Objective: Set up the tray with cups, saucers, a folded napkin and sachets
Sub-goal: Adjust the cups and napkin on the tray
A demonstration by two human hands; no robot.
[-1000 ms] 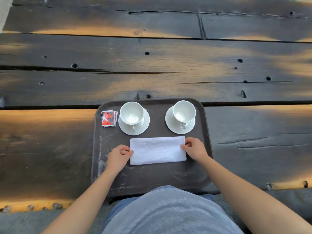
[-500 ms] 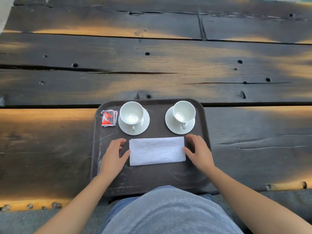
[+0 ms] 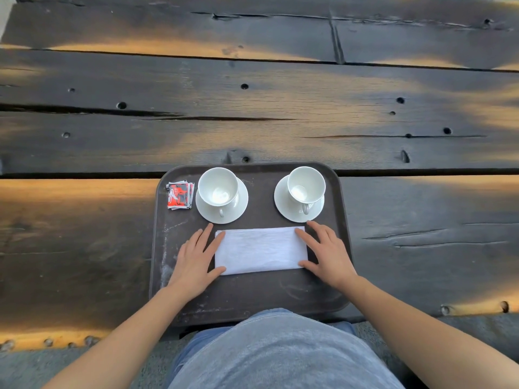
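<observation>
A dark brown tray (image 3: pixel 252 301) lies at the near edge of the wooden table. On its far half stand two white cups on white saucers, one on the left (image 3: pixel 218 189) and one on the right (image 3: pixel 305 186). A small stack of red sachets (image 3: pixel 180 194) lies in the far left corner. A folded white napkin (image 3: pixel 259 249) lies flat in the middle. My left hand (image 3: pixel 196 259) lies flat at the napkin's left end, fingers straight, touching its edge. My right hand (image 3: pixel 327 254) lies flat at the right end in the same way.
The tray sits on a dark, weathered plank table (image 3: pixel 252 108) with cracks and bolt holes. The near table edge (image 3: pixel 56 336) runs just below the tray, and my grey shirt (image 3: pixel 280 355) is below it.
Both hands have gone from pinching the napkin's ends with curled fingers to lying flat with straight fingers beside it. The napkin has stayed in place.
</observation>
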